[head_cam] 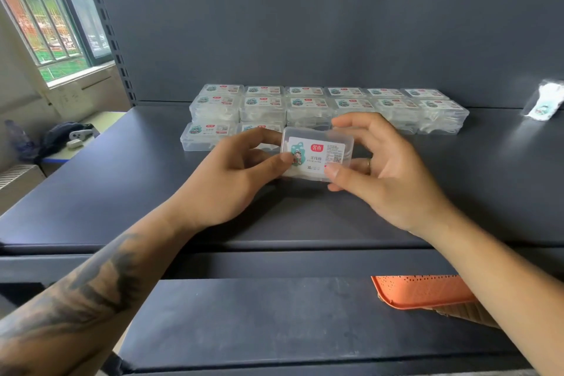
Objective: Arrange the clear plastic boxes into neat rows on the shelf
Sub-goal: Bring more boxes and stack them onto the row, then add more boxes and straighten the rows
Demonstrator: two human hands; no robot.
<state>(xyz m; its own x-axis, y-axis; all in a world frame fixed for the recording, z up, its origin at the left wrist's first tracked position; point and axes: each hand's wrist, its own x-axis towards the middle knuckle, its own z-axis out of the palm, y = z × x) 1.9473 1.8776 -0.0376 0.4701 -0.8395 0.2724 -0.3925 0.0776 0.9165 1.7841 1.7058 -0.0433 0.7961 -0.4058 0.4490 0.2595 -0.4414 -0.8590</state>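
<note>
Both my hands hold one clear plastic box [317, 153] with a white and teal label above the dark shelf [128, 180]. My left hand [235, 174] pinches its left end with thumb and fingers. My right hand [375, 168] grips its right end, thumb at the front edge. Behind it, rows of the same boxes [323, 107] stand stacked against the back panel. A shorter front row [207, 136] starts at the left, partly hidden by my left hand.
A small clear packet [544, 101] lies at the far right of the shelf. An orange perforated basket [424, 291] sits on the lower shelf, under my right forearm. A window and a desk with a dark bag are at the left.
</note>
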